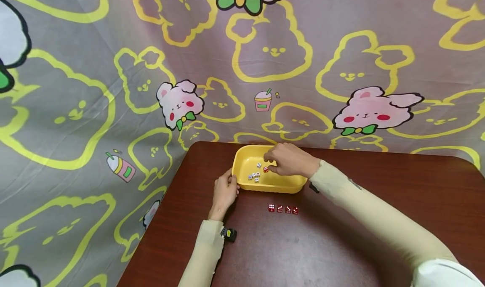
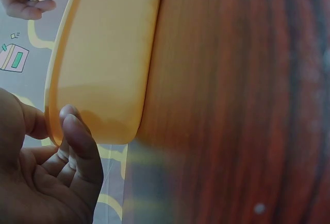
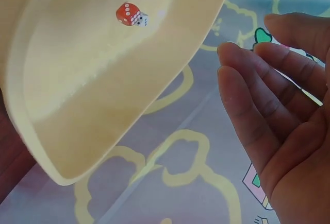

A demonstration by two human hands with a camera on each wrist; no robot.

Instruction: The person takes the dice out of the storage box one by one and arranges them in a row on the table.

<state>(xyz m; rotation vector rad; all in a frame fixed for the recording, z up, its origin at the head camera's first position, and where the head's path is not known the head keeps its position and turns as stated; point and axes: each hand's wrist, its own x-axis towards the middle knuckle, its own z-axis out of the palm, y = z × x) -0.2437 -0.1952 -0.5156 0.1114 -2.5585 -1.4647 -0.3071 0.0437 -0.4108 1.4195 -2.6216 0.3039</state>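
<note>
Standing behind the person, I see two pale sleeves (image 1: 202, 247) nearest me, stretched over a dark reddish-brown worktop (image 1: 261, 253), with a small black device (image 1: 229, 235) at the left wrist. Farther in, four red dice (image 1: 279, 209) with white dots lie in a short, close row. Beyond that row, near the worktop's far edge, sits a shallow yellow tray (image 1: 270, 188) with rounded corners. The left hand (image 1: 224, 192) is at the tray's left end, its grip pinching the wall at the rim. Inside the tray, toward the left, four white dice (image 1: 257, 180) cluster together, and a fifth lies slightly farther back. One red die (image 1: 265, 169) is in the tray near them, just below the fingertips of the right hand (image 1: 292, 159). That hand hangs over the tray; its grip is spread, fingers softly bent, with nothing between them. Behind everything hangs a grey cloth (image 1: 291, 64) printed with yellow animal outlines, pink-cheeked animal heads (image 1: 365, 110) wearing green bows, and little pink drink cups (image 1: 263, 102).
</note>
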